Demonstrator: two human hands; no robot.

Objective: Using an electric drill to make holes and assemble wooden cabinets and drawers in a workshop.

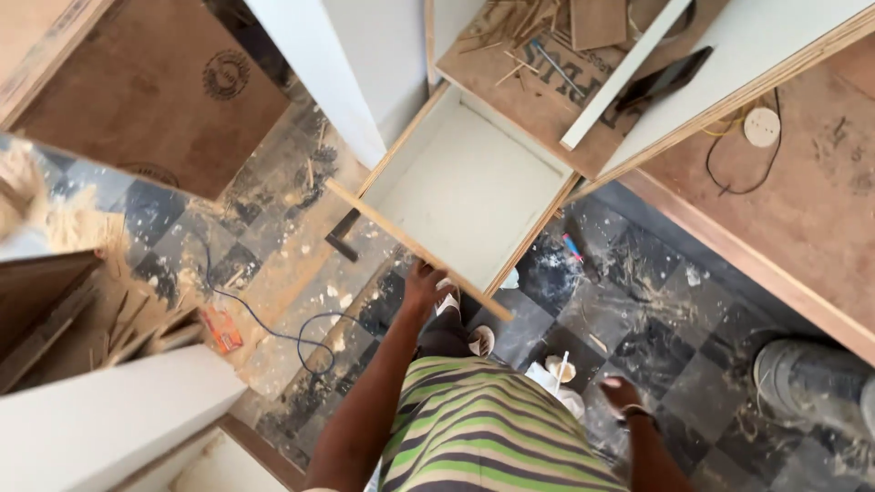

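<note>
The person's left hand (425,284) reaches forward to the pale wooden front edge strip (415,248) of an open white laminated drawer box (469,187). Its fingers curl against the underside of that strip; how firmly they close on it cannot be told, because the hand is seen from behind and the fingertips are hidden by the wood. The right hand (621,393) hangs lower at the person's side, loosely half-closed, touching nothing visible; its fingers are folded under and hard to read, and a dark band sits at the wrist. A green, white and grey striped shirt (483,428) fills the bottom of the view and hides the legs.

Below lies a dusty dark checked tile floor (656,337), scattered with sawdust, and a thin blue cable (264,323) loops across it. Another person's grey shoe (807,374) is cut off at the right edge. The drawer box is shallow, rectangular, smooth inside, with raw plywood edges. Beyond it, a brown board (547,68) carries wood slivers and a flat dark tool (663,80), too small to identify.
</note>
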